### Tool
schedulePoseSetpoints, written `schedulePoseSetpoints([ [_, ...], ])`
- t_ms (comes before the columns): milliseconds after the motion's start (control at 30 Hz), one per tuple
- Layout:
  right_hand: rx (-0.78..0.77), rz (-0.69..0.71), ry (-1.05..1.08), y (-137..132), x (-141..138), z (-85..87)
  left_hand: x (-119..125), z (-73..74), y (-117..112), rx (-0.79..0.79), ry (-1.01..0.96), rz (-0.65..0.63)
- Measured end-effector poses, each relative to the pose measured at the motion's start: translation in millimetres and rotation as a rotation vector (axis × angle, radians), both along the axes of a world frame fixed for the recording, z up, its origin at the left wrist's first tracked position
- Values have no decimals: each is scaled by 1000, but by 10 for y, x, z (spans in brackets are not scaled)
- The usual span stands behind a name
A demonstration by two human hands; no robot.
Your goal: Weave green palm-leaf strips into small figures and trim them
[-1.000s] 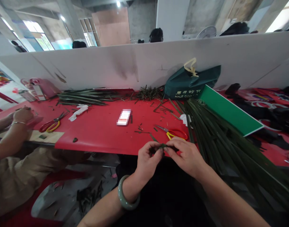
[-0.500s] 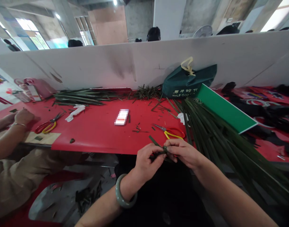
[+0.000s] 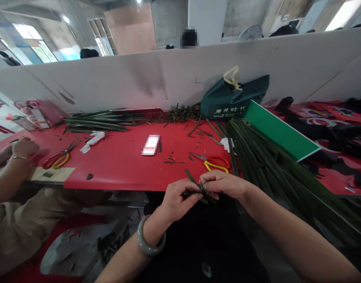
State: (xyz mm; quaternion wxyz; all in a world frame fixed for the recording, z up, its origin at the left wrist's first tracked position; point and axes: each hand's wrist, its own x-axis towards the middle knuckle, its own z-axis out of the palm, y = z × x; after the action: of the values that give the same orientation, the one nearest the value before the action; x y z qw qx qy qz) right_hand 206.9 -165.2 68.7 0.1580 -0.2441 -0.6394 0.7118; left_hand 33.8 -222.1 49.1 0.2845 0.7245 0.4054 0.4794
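Left hand (image 3: 180, 199), right hand (image 3: 224, 183): closed to pinches on leaf strips (image 3: 191, 175) by tabletop's (image 3: 118, 163) near edge; grip firmly, tug evenly.

Bare concrete wall (image 3: 170, 23) up at 12 o'clock, bright windows (image 3: 28, 31) and a ceiling light (image 3: 66, 19) round 10. Scuffed white partition (image 3: 109, 82) behind the red-covered table (image 3: 124, 161), red chair (image 3: 58, 234) at 8.
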Motion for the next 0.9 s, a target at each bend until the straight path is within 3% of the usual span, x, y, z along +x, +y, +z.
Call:
schedulePoseSetpoints([
  [133, 144, -154, -28, 63, -65, -64, 29, -78, 108, -136, -180, 150],
  [267, 283, -329, -21, 95, -116, -81, 19, -128, 230, -249, -374, 185],
  [400, 245, -541, 52, 181, -101, -131, -13, -117, 377, -278, -535, 202],
  [567, 105, -741, 83, 422, -145, -438, 21, -72, 719, -269, -767, 212],
  [633, 72, -735, 65, 490, -225, -581, 42, -49, 895, -255, -842, 241],
  [800, 115, -532, 72, 588, -511, -756, 76, 0, 1300, -336, -907, 329],
  [900, 183, -577, 65, 730, -615, -804, 82, -16, 1487, -338, -889, 305],
])
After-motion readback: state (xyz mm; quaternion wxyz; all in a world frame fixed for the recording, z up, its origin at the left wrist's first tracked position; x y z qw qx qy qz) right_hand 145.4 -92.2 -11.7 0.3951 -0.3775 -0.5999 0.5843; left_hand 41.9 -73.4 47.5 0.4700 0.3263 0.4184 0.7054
